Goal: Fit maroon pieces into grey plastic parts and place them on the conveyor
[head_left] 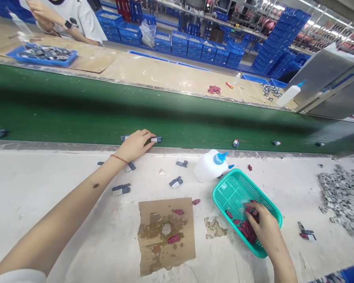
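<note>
My left hand (pixel 136 143) reaches over the near edge of the green conveyor belt (pixel 191 118), thumb and fingers closed around a small dark blue-grey part with a pale face (pixel 156 139). Another blue-grey part (pixel 124 138) lies on the belt, half hidden behind that hand. Inside a teal plastic basket (pixel 230 181), my right hand (pixel 261 220) has its fingers curled in a pinch among small dark red pieces (pixel 245 231); a red piece shows between the fingertips. Several blue-grey parts, such as this pair (pixel 176 182), lie on the white table near my left forearm.
A white squeeze bottle (pixel 208 167) stands behind the basket. Wet cardboard (pixel 147 257) holds a round metal cap (pixel 166 229) and red pieces. Grey parts (pixel 342 196) are heaped at right. Across the belt, a person (pixel 85 19) sits near a blue tray (pixel 72 59).
</note>
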Motion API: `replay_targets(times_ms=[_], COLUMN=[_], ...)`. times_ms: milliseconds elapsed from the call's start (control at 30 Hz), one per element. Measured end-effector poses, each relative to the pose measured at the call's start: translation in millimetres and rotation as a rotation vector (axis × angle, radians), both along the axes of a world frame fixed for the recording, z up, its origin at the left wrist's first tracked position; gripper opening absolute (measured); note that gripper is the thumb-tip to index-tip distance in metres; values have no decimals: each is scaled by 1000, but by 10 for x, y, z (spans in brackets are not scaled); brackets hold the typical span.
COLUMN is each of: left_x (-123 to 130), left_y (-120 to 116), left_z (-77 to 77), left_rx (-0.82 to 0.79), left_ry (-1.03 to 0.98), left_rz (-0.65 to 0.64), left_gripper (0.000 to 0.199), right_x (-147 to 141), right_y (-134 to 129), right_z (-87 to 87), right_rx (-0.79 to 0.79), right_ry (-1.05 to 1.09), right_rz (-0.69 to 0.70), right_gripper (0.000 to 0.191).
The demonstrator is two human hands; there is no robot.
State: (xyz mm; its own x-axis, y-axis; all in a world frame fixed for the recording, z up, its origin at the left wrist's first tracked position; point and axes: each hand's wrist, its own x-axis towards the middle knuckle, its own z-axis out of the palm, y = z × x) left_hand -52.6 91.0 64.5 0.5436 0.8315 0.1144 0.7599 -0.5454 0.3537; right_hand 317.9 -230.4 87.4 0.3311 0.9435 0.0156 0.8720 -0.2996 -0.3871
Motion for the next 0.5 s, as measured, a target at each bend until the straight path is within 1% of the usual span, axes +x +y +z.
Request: replay_targets(times_ms=[100,167,233,300,400,433,500], left_x=[115,184,232,248,211,187,131], left_y=[-19,-74,-181,-354,-732,-880,-1182], left_z=[43,97,163,232,329,356,397], left_rx=[-38,-61,-125,-268,-592,-704,-894], left_ry=[-62,-121,-267,-517,-899,-986,-1072], left_rz=[29,49,104,191,296,312,306], left_gripper=[34,31,30,31,32,33,37], right_x=[-55,-118,-216,-361,-679,-808,-1078], right_y=[16,30,49,80,162,200,285], right_z=[31,76,140,203,245,240,208], right_rx=[81,143,200,239,271,274,235], right_ry=[24,84,185,302,493,553,657], right_rz=[9,-5,-29,-40,-5,11,59], right_gripper=[26,26,27,29,29,28,24])
